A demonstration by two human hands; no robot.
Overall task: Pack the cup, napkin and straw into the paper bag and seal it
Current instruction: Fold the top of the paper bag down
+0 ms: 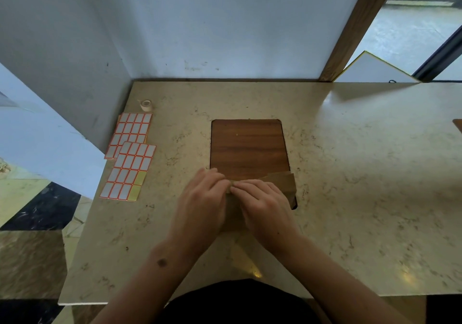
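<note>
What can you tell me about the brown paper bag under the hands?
The paper bag is plain brown paper, lying flat at the near edge of the wooden panel set in the stone counter. Its top looks folded over. The left hand and right hand both press on it, covering most of it. Its contents are hidden.

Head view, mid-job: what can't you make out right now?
- Paper bag: mostly covered by the left hand and right hand; its contents are unseen.
- Cup, napkin, straw: not visible anywhere.
- Fingers meet at the bag's top edge; fold state unclear.
- Tape roll: too small for detail.
- Label sheets: any print is unreadable.
</note>
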